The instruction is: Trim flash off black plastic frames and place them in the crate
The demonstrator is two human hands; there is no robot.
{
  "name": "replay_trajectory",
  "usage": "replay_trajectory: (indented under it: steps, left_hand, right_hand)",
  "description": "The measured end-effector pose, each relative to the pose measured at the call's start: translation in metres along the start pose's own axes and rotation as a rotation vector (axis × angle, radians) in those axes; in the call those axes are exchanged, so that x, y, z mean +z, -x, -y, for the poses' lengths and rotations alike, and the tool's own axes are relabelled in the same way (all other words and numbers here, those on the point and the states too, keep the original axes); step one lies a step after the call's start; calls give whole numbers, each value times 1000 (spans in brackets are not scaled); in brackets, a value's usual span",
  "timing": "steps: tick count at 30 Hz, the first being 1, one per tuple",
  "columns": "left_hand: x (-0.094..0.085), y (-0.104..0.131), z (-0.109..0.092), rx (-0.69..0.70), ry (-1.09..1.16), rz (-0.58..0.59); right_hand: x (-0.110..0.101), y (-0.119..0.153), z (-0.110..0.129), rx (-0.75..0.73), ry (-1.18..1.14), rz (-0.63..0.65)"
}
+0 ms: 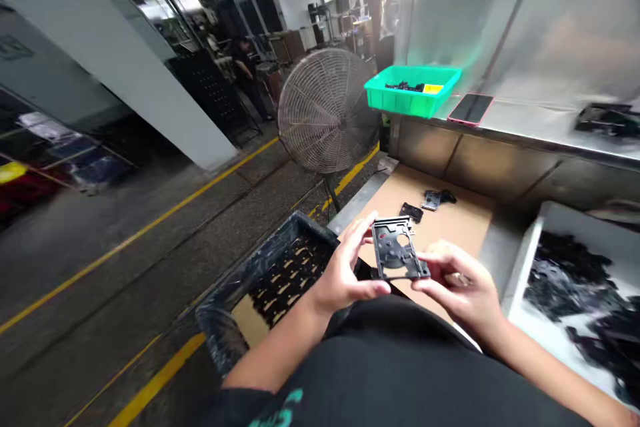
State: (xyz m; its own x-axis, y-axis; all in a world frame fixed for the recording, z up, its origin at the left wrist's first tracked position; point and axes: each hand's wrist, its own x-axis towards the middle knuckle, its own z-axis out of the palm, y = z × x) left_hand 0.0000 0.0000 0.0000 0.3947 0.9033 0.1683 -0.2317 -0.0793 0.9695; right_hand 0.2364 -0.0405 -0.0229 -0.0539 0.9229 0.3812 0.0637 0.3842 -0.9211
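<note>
workbench: black frame, apparently mid-check

left hand and right hand clamp it from either side; the next move likely calls for a steady hold. beyond the grip, loose parts on cardboard; left, a black crate; right, a white bin.

So I've got a black frame pinched between my left fingers and right fingers, over the cardboard on the bench. Few loose parts lying behind it. Crate on my left, white tray of black bits on my right. Green bin and phone up on the shelf, big fan beyond.
</note>
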Motion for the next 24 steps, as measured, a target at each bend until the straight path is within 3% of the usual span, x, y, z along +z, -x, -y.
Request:
replay_trajectory:
  steps: [5,10,16,24]
  left_hand:
    - [27,2,9,-265,156,-115]
    - [29,6,19,-423,298,-140]
    - [26,11,16,-374,316,-106]
    - [18,13,5,-91,174,80]
  right_hand:
    - [8,-6,1,216,16,-128]
    - [10,-10,8,295,36,-159]
    - [7,-3,9,300,-63,-112]
    - [-5,9,5,100,-14,22]
